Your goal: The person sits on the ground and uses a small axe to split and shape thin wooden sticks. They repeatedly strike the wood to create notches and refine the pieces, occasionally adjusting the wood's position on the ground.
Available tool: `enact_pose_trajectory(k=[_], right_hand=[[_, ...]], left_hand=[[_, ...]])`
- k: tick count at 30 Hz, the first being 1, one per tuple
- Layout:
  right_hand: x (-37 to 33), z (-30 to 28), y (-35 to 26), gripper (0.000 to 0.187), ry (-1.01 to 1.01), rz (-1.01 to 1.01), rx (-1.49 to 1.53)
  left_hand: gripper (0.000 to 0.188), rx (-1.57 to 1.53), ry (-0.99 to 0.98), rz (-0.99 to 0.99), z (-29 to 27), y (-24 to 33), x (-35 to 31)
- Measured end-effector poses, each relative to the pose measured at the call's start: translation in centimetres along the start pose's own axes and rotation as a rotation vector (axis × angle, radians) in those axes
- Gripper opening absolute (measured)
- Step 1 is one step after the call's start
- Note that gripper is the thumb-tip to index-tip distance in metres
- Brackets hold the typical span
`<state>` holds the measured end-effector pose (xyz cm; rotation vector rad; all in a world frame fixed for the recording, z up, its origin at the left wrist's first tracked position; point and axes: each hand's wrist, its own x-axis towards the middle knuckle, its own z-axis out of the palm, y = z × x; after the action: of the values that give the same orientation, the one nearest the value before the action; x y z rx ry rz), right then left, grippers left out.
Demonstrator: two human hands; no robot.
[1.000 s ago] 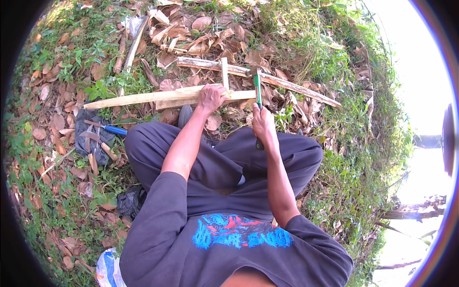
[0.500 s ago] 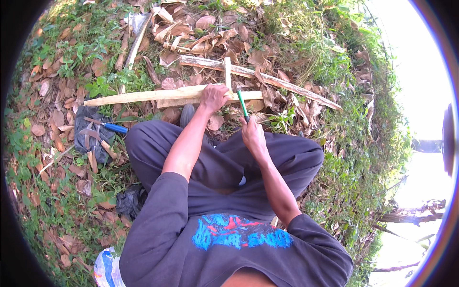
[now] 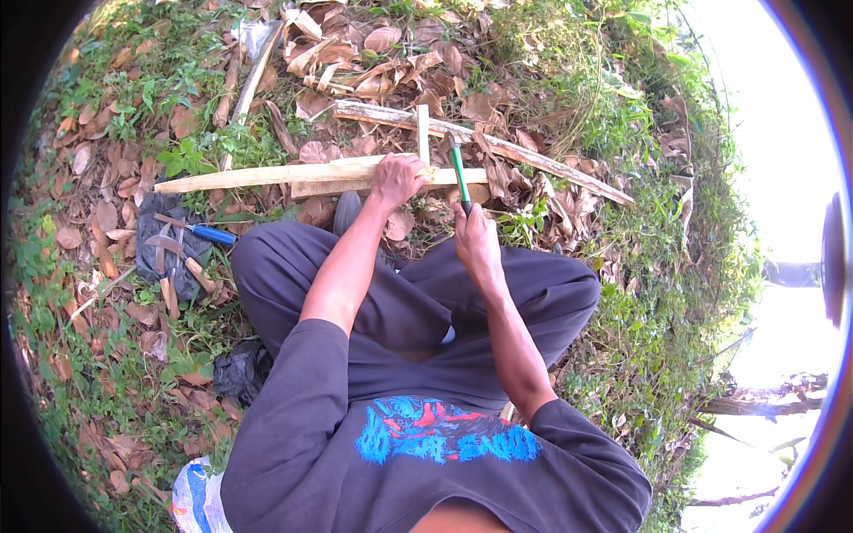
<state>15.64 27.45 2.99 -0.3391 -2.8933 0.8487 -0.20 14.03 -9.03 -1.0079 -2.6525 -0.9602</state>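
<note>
My right hand (image 3: pixel 478 236) grips the black end of a hammer (image 3: pixel 458 171) with a green handle. Its dark head is raised beside a short upright wooden piece (image 3: pixel 423 138). My left hand (image 3: pixel 399 180) is closed over a long pale wooden strip (image 3: pixel 249 178), close to where the short piece meets it. Under the strip lies a wider wooden board (image 3: pixel 306 190). Whether the left fingers also hold a nail is hidden. Behind these, a rough, weathered wooden strip (image 3: pixel 524 155) lies slanting across dry leaves.
On a black plastic sheet (image 3: pixel 188 275) at the left lie a blue-handled tool (image 3: pixel 213 235) and several wooden-handled blades. A white and blue bag (image 3: pixel 197 499) is beside my left side. Dry leaves (image 3: pixel 364 67) and grass surround my crossed legs.
The hammer and my right hand have shifted slightly to the right, and the hammer head now shows clearly. My left hand and the wood have stayed nearly still.
</note>
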Motion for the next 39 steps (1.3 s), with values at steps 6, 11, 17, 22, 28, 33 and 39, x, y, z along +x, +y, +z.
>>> enact_pose_trajectory(k=[6,11,17,22,28,33,39], right_hand=[[-0.2,1.5,1.9,0.041,-0.084,0.066,-0.116],[0.2,0.7,-1.3,0.038,0.031,0.043,0.003],[-1.2,1.6,-0.6,0.035,0.0,0.035,-0.119],[-1.5,1.5,-1.5,0.034,0.028,0.075,-0.029],[-1.4,1.3,0.2,0.037,0.028,0.053,-0.088],[-1.4,2.9,2.4,0.042,-0.053,0.162,-0.112],[0.7,-0.9,-1.4,0.04,0.015,0.118,-0.024]], left_hand=[[0.025,-0.068,0.034,0.016,0.0,0.4,0.0],[0.024,-0.008,0.038,-0.002,0.0,-0.1,-0.2],[0.022,-0.025,0.075,0.037,-0.3,0.1,0.5],[0.024,-0.003,-0.012,-0.02,0.0,0.1,-0.1],[0.022,-0.034,0.029,0.023,-0.2,0.6,-0.1],[0.022,-0.061,0.051,0.039,-0.3,1.0,0.2],[0.024,-0.051,0.053,0.024,-0.5,0.5,-0.3]])
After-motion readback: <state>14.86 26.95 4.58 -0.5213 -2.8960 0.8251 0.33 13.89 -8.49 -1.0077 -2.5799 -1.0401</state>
